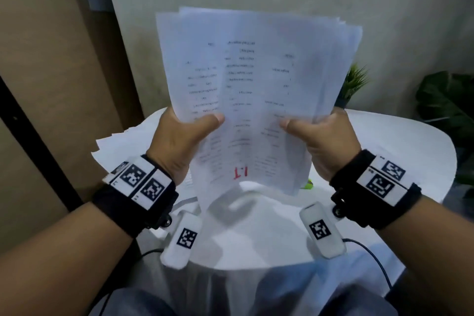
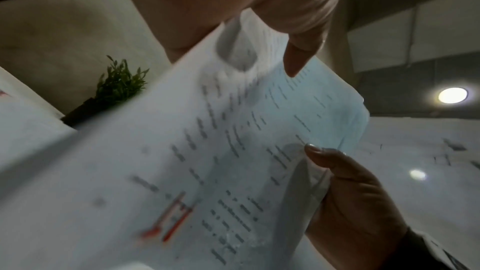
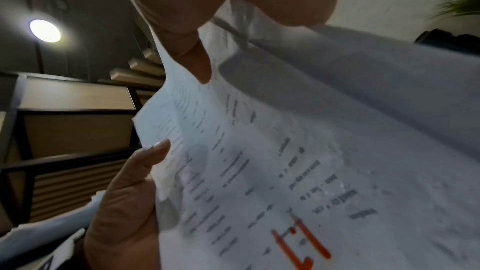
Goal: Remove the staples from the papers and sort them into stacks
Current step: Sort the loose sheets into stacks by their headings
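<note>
I hold a bundle of printed papers [image 1: 256,79] upright above the white round table [image 1: 389,141], the sheets fanned unevenly at the top. The front sheet carries a red "1.1" mark [image 1: 241,172] near its lower edge. My left hand [image 1: 184,133] grips the bundle's left side with its thumb pressed on the front. My right hand [image 1: 323,136] grips the right side the same way. In the left wrist view the papers [image 2: 182,171] fill the frame under my left thumb [image 2: 296,59]. The right wrist view shows the red mark [image 3: 301,243] and my right thumb [image 3: 200,65]. No staple is visible.
More loose papers [image 1: 115,146] lie on the table's left side. A small green object [image 1: 309,183] peeks out beneath the bundle's lower right corner. A small potted plant [image 1: 354,84] stands at the table's far edge, a larger leafy plant [image 1: 446,105] at the right.
</note>
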The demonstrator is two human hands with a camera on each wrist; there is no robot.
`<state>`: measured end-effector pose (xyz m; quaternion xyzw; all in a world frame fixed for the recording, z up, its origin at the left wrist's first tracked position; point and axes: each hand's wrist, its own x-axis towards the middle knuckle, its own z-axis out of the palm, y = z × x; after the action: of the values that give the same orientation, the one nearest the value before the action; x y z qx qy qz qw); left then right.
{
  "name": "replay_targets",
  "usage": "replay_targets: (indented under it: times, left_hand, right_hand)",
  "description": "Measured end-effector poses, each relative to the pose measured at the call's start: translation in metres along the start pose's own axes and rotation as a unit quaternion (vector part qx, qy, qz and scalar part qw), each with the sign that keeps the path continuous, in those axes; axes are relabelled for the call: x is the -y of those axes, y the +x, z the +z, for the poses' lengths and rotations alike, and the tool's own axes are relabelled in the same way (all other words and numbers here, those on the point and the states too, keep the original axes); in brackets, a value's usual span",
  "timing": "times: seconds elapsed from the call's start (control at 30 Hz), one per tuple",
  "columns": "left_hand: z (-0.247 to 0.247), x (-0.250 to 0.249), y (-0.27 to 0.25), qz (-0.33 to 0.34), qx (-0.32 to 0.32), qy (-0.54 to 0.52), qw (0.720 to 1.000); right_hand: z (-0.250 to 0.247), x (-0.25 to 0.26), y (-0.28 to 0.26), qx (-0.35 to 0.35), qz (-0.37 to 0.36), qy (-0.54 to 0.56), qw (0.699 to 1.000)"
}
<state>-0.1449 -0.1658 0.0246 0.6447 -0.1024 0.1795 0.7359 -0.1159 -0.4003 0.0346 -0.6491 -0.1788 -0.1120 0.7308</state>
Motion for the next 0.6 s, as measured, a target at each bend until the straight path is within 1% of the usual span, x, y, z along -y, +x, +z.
replay_targets:
  times: [0.1,0.2,0.3,0.4,0.47,0.6]
  left_hand:
    - [-0.002,0.0,0.008,-0.012,-0.019,-0.017,1.0]
    - [0.0,0.008,0.009,-0.046,-0.049,-0.027,0.997]
    - [0.008,0.004,0.013,-0.048,-0.06,-0.036,0.996]
    - [0.008,0.003,0.014,-0.044,-0.065,-0.031,0.996]
    - [0.003,0.007,0.01,-0.051,-0.058,-0.014,0.997]
    - [-0.001,0.016,0.003,-0.055,0.012,0.021,0.998]
  right_hand:
    - [-0.002,0.003,0.006,-0.008,-0.001,0.025,1.0]
    - [-0.004,-0.005,0.004,-0.022,0.033,0.023,0.999]
    - [-0.004,-0.005,0.012,-0.037,0.037,0.032,0.998]
    - [-0.007,-0.001,0.017,-0.033,0.03,0.039,0.998]
    - [-0.009,-0.003,0.014,-0.028,0.037,0.036,0.998]
    - [-0.011,-0.012,0.008,-0.026,0.048,0.044,0.998]
